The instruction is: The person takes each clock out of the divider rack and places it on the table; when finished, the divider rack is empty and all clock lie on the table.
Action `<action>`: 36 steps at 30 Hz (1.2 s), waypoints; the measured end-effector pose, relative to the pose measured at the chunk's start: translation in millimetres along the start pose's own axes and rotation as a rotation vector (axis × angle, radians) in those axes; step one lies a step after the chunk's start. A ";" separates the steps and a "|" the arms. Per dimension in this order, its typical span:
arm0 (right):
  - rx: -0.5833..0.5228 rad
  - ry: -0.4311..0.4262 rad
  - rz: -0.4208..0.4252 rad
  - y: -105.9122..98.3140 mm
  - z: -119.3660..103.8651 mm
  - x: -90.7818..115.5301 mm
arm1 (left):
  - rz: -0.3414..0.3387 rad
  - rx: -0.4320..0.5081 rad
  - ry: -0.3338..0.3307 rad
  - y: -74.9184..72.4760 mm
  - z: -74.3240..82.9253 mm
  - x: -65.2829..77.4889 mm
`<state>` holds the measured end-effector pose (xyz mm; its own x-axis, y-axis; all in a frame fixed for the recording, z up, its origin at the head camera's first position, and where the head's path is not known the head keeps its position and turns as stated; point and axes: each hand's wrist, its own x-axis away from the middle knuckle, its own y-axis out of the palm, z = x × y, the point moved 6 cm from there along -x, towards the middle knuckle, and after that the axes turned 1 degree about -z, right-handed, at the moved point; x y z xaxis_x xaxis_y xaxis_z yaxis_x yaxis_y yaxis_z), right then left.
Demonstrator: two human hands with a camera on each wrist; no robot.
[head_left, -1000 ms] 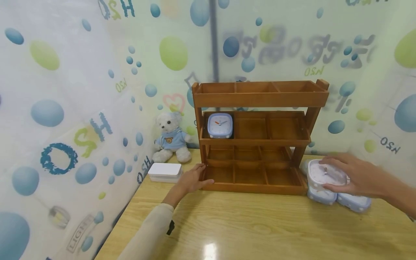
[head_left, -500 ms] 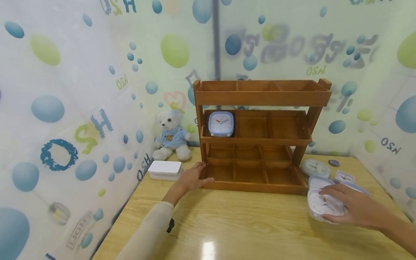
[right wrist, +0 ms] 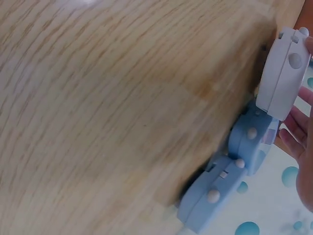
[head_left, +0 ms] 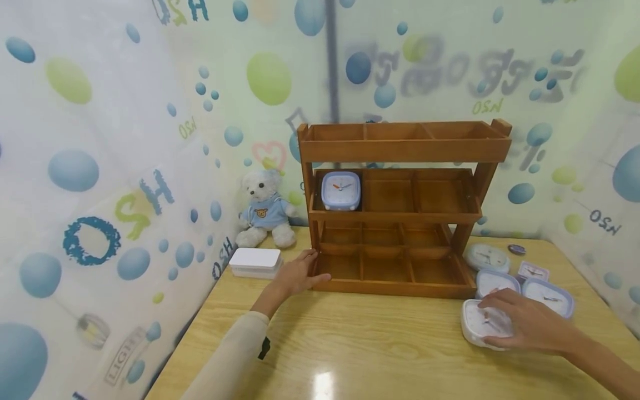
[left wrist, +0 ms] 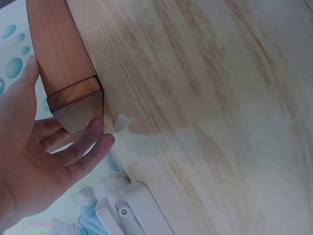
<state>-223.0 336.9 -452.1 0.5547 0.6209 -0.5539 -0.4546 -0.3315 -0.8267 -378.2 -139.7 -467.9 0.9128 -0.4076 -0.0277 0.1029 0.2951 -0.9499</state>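
In the head view my right hand [head_left: 532,322] grips a white square alarm clock [head_left: 487,322] by its edges, at the right of the wooden rack. The clock's white side also shows in the right wrist view, fingers behind it. Just behind are two blue alarm clocks [head_left: 547,298]. My left hand [head_left: 296,275] rests against the lower left corner of the wooden rack [head_left: 392,289]. In the left wrist view the thumb and loosely bent fingers lie about the rack's corner [left wrist: 73,105]. Another blue alarm clock [head_left: 341,190] stands in the rack's middle tier, left compartment.
Behind the blue clocks lie a pale round-edged clock [head_left: 487,258], a small pink clock [head_left: 533,271] and a small dark oval object [head_left: 516,249]. Left of the rack sit a white teddy bear [head_left: 265,208] and a white box [head_left: 256,262] on the wooden table [head_left: 390,344].
My right hand has brought the white clock from above the other clocks toward the table's front and slightly left, uncovering the clocks behind. The left hand stays at the rack's corner.
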 end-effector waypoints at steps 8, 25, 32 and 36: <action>0.006 0.031 -0.030 6.7 5.8 2.1 | 0.000 -0.004 -0.003 1.4 -1.2 -2.2; -0.049 0.040 -0.067 -2.0 3.2 -21.0 | -0.008 -0.002 0.004 -0.2 -0.5 -1.2; -0.061 0.033 -0.061 -11.8 6.8 -52.3 | 0.000 0.008 0.012 -0.8 -0.5 -0.7; -0.061 0.017 -0.026 -20.4 11.2 -69.1 | -0.003 -0.003 0.013 0.2 0.1 -1.1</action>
<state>-259.9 308.7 -395.9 0.5776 0.6176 -0.5337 -0.3968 -0.3589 -0.8448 -379.1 -139.1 -468.0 0.9071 -0.4199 -0.0293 0.1044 0.2918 -0.9508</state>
